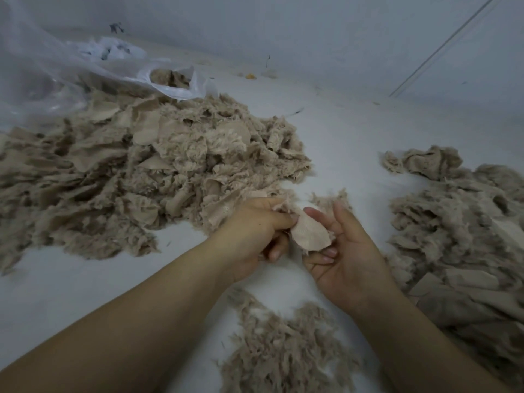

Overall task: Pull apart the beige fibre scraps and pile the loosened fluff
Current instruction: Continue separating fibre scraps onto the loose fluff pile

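A small beige fibre scrap [310, 232] with a smooth woven backing is held between both hands above the white surface. My left hand [255, 231] pinches its left edge with curled fingers. My right hand [346, 251] holds its right side, thumb above and fingers curled under it. A big heap of beige scraps [136, 177] lies to the left and behind. A low pile of loosened fluff [280, 344] sits just below my hands. Another mound of beige scraps and fluff [459, 245] lies on the right.
A clear plastic bag [71, 72] with more beige scraps in its mouth lies at the back left. A white wall [340, 38] closes the back, with a thin rod [442, 46] leaning on it. Bare white floor [346, 143] separates the heaps.
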